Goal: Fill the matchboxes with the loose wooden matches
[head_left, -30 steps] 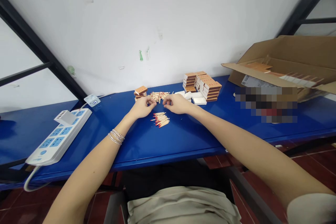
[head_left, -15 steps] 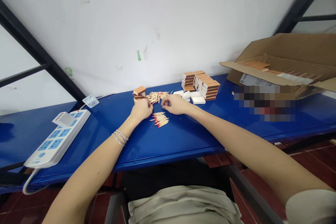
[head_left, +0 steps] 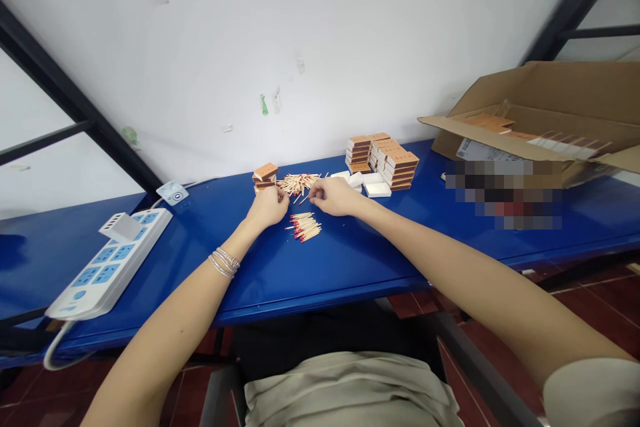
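Note:
A loose heap of red-tipped matches [head_left: 299, 183] lies between and just beyond my hands. At its left edge my left hand [head_left: 269, 205] is closed, fingers curled down beside the small stack of matchboxes [head_left: 265, 172]; what its fingertips hold, if anything, is hidden. My right hand [head_left: 334, 197] pinches at the heap's right side, with a single match [head_left: 304, 200] reaching out from its fingertips. Nearer to me, a smaller bunch of matches [head_left: 305, 227] lies roughly lined up, red heads mostly to the left and front. White matchbox trays [head_left: 377, 189] sit beyond my right hand.
Stacked brown matchboxes [head_left: 390, 159] stand by the wall, right of the middle. An opened cardboard carton [head_left: 540, 110] with more boxes is at the right, a blurred patch before it. A white power strip [head_left: 113, 263] lies left on the blue table [head_left: 320, 280].
A single match now shows at my right fingertips. My left hand has shifted slightly left and away from me. The front bunch of matches looks unchanged.

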`<state>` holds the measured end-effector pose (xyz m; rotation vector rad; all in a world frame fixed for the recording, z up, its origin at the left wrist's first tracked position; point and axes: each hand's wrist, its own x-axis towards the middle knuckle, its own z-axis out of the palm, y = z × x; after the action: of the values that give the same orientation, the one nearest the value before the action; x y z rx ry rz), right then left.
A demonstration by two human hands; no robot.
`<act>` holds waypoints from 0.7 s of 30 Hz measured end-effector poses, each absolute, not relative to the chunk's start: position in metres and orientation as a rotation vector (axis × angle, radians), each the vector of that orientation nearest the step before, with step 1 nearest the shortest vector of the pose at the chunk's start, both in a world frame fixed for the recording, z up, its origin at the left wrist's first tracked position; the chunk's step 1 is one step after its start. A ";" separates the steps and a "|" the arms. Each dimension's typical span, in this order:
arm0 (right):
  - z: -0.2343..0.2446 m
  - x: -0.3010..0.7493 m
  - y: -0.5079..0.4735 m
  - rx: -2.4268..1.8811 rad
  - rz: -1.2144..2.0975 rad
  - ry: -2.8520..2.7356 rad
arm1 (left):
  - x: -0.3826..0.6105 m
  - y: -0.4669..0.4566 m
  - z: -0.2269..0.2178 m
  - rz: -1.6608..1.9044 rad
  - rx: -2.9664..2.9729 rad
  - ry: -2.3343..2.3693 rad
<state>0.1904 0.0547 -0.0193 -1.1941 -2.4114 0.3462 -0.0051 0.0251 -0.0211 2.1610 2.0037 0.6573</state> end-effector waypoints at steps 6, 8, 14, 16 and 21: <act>-0.029 0.186 0.055 -1.037 0.462 -2.391 | 0.000 0.023 -0.020 0.780 2.032 1.947; -0.032 0.183 0.056 -0.988 0.513 -2.326 | 0.003 0.022 -0.019 0.821 1.985 1.887; -0.036 0.176 0.058 -0.947 0.868 -2.021 | 0.011 0.018 -0.021 0.910 2.000 1.660; -0.035 0.176 0.060 -0.956 0.929 -1.941 | 0.011 0.018 -0.021 0.924 2.024 1.629; -0.029 0.183 0.060 -0.992 0.718 -1.992 | 0.006 0.017 -0.018 0.865 2.125 1.723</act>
<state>0.1827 0.0601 -0.0294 -0.9924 -1.9915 0.7180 0.0061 0.0172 -0.0182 2.1246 1.7229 0.8646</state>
